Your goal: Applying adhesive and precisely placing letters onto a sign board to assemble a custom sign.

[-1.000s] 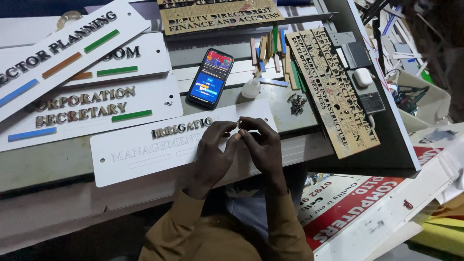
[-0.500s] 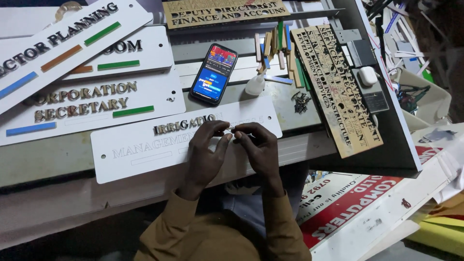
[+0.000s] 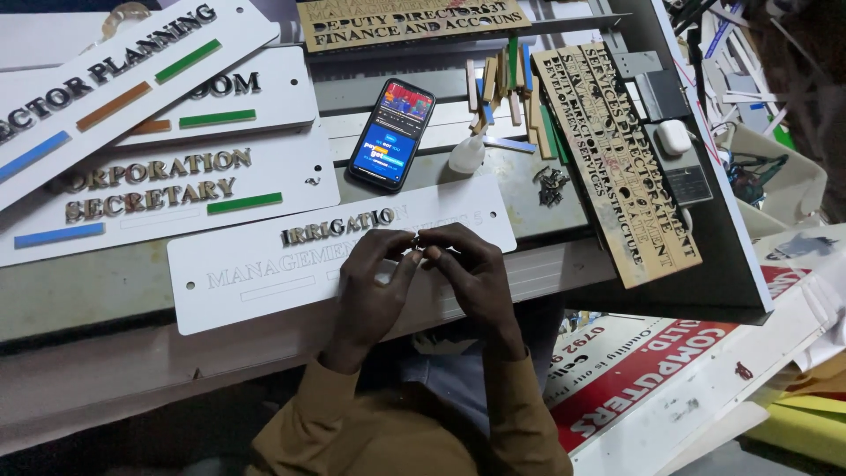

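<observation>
A: What is nearest to the person?
B: Both hands. The left hand (image 3: 370, 286) and the right hand (image 3: 471, 273) meet fingertip to fingertip over a white sign plate (image 3: 264, 264) that lies on the counter (image 3: 79, 300). Each grip is narrow, pinched on a small dark piece (image 3: 416, 240) between them; its shape is too small to tell.
A: Where does that piece sit?
B: Just past the end of a row of raised dark letters (image 3: 337, 227) on the plate.
A: And farther off?
B: A lit phone (image 3: 392, 134), a small white bottle (image 3: 465, 155), other lettered white signs (image 3: 167, 189), and a tan cut-out letter sheet (image 3: 617, 159) to the right.
</observation>
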